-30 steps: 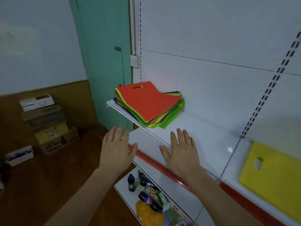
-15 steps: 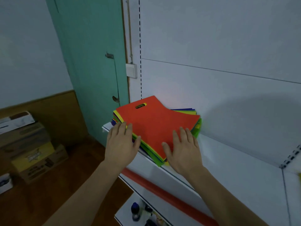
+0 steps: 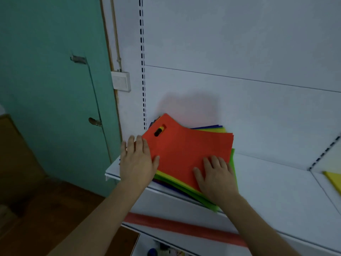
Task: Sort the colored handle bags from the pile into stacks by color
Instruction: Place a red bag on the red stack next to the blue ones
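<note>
Bags in a mixed pile (image 3: pixel 186 174) lie on the white shelf (image 3: pixel 267 183), an orange bag (image 3: pixel 186 154) on top. Left hand (image 3: pixel 137 163) rests flat at the pile's left edge, fingers (image 3: pixel 140 145) straight, thumb touching the orange bag. Right hand (image 3: pixel 215 176) lies flat on the orange bag's near right corner, fingers spread and straight, gripping nothing. Green, yellow and blue edges show beneath. Right of the pile, well apart, a yellow bag (image 3: pixel 334 180) lies on the shelf. Left of the pile stands a teal door (image 3: pixel 51 80).

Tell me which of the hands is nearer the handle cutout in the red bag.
Left. The left hand rests at the red bag's left edge just below the cutout; the right hand presses its far lower corner.
</note>
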### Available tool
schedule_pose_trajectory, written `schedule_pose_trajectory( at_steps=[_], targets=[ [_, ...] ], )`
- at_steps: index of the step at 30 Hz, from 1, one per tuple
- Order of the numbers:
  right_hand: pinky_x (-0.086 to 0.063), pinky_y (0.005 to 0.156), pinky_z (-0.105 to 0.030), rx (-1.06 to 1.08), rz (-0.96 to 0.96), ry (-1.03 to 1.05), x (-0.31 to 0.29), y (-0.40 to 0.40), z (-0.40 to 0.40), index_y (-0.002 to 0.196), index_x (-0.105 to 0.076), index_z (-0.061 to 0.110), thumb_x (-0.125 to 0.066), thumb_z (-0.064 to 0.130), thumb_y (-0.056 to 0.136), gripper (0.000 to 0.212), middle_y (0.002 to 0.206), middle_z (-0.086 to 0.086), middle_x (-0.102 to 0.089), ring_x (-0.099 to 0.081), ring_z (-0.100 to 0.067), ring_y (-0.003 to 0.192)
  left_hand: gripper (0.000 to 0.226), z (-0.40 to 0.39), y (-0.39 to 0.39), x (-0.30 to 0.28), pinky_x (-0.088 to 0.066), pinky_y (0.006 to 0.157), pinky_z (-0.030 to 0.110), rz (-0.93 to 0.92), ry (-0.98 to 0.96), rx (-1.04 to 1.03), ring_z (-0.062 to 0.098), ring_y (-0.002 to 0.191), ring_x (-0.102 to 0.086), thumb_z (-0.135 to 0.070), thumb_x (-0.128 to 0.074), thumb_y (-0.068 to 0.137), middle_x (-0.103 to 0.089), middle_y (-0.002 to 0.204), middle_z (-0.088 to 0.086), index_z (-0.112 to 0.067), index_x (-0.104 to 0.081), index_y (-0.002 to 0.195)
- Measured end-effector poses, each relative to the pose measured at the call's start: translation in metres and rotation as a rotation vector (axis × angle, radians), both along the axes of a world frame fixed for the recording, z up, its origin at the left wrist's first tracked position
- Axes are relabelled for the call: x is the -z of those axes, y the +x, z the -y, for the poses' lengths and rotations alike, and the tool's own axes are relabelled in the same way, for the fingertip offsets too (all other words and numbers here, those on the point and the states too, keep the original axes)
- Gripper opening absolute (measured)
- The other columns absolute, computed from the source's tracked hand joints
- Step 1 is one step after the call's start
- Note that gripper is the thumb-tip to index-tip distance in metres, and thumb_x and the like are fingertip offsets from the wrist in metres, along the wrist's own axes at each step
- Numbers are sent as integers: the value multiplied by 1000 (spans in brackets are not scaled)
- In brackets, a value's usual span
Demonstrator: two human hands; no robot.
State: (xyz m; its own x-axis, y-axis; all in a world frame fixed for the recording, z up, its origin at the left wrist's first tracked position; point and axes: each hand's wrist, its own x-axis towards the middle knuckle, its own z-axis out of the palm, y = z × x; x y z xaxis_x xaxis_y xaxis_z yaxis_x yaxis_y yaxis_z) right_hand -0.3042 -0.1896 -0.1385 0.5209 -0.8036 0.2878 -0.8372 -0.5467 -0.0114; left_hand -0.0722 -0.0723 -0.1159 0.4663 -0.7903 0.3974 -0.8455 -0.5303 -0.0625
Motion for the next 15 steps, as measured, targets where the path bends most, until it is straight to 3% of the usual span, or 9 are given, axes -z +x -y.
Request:
schedule_pose_trajectory(
  at_steps=[3, 5, 10, 15],
  targets=[
    [-35, 118, -54, 6, -5, 7, 4, -3, 0, 145, -58, 18, -17, 70, 100, 80, 149, -9, -56, -48, -35, 137, 55, 0, -10, 0, -11, 123, 65, 67, -9, 129, 43, 154, -20, -45, -50, 101, -38, 161, 23, -14, -57, 146],
    [-34, 119, -53, 9, -13, 6, 4, -4, 1, 148, -56, 19, -14, 71, 100, 82, 152, -9, -53, -46, -35, 139, 51, 0, -15, 1, -9, 123, 66, 83, -2, 166, 45, 156, -15, -40, -54, 100, -33, 162, 28, -21, -56, 147],
    [-29, 123, -51, 19, -37, 15, 7, -5, 1, 152, -51, 20, -9, 72, 100, 84, 156, -8, -49, -42, -32, 144, 51, -1, -16, -2, -12, 122, 65, 54, -6, 119, 43, 149, -33, -35, -48, 103, -52, 149, 26, -16, -50, 150],
    [-27, 124, -51, 58, 37, 38, 7, -6, -2, 148, -57, 21, -16, 72, 100, 81, 155, -7, -52, -41, -31, 147, 53, 8, -25, -2, -24, 121, 61, 18, -126, 330, 40, 140, -44, -18, -61, 93, -67, 130, 14, -13, -53, 145]
  ],
)
